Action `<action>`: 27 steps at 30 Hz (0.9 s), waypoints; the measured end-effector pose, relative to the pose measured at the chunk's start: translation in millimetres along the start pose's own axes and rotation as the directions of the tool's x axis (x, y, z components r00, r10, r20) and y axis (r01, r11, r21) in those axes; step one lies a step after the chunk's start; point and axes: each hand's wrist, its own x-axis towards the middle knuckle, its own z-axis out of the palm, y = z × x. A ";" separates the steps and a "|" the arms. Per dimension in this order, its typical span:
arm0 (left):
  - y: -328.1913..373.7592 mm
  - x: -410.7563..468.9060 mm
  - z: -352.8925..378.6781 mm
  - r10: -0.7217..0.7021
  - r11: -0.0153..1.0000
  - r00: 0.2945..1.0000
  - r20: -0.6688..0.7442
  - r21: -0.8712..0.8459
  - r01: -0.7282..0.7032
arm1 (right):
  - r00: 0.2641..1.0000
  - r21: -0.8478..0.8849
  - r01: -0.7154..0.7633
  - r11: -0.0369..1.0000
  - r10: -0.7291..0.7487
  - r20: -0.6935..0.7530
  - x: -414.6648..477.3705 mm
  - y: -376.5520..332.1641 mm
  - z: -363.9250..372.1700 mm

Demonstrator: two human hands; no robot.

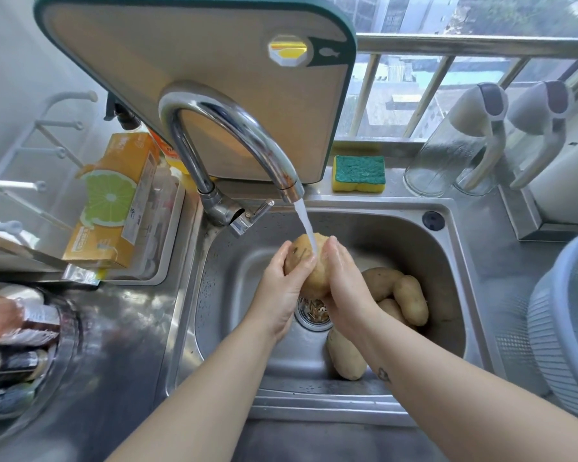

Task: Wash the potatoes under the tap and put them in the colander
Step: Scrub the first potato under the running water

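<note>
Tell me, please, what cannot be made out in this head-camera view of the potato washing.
All in the head view:
- Colander: cut off by the right edge, so its contents are unseen.
- Loose potatoes in the sink: the right forearm covers some, so no sure count.
- Held potato: the left hand and right hand cover most of it.
- Bottles at lower left: blurred, labels unreadable.

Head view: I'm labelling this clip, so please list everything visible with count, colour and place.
held potato: one, tan, under the running water
loose potatoes: at least four, tan, sink's right half
tap: one, chrome, behind sink
sink: one, steel, centre
colander: one, grey, far right
sponge: one, yellow-green, ledge behind sink
cutting board: one, beige, teal-rimmed, behind tap
jugs: two, clear, right of sponge
box: one, orange, left of sink
left hand: one, grips held potato's left
right hand: one, cups its right
</note>
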 end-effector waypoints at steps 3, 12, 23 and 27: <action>3.7 2.4 8.4 -0.003 1.000 0.996 -0.090 -0.007 0.002 | 0.998 -0.064 0.056 0.996 -0.056 0.002 -3.0 -2.5 -1.5; 7.2 -6.1 2.5 0.196 0.922 0.978 0.072 0.325 -0.209 | 0.978 0.165 -0.190 0.968 0.172 0.119 0.6 -11.1 -10.2; 6.6 0.7 -10.0 -0.033 0.994 0.988 0.149 -0.102 0.048 | 0.993 -0.015 -0.097 0.995 0.098 0.059 -1.0 -4.0 -4.3; 13.3 4.7 -23.5 -0.074 0.991 0.939 0.335 -0.083 0.108 | 0.985 -0.022 -0.148 0.989 0.150 0.085 1.1 -8.7 -5.6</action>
